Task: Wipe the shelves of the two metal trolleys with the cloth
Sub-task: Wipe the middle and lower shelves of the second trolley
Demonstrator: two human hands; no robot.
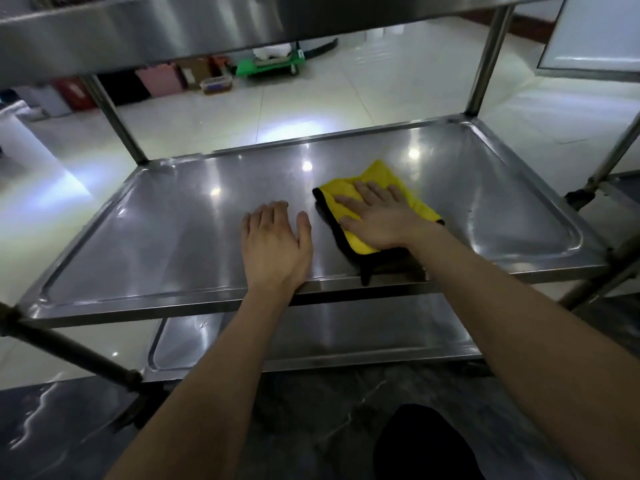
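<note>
Middle shelf [173,237] of trolley, steel: yellow cloth [375,181] lies right of ctr. Right hand [377,220] flat on cloth, fingers straight. Left hand [273,240] flat on shelf, just left of cloth, holds nothing.

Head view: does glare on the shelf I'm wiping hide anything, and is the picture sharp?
Head view: lamp glints dot the middle shelf, hiding nothing; yellow cloth and right hand read sharp; wide-angle lens bows shelf edges; floor beyond partly washed out.

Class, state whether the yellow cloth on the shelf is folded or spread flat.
Folded, it seems: the cloth shows a dark layer doubled under the yellow along its left and near edges.
</note>
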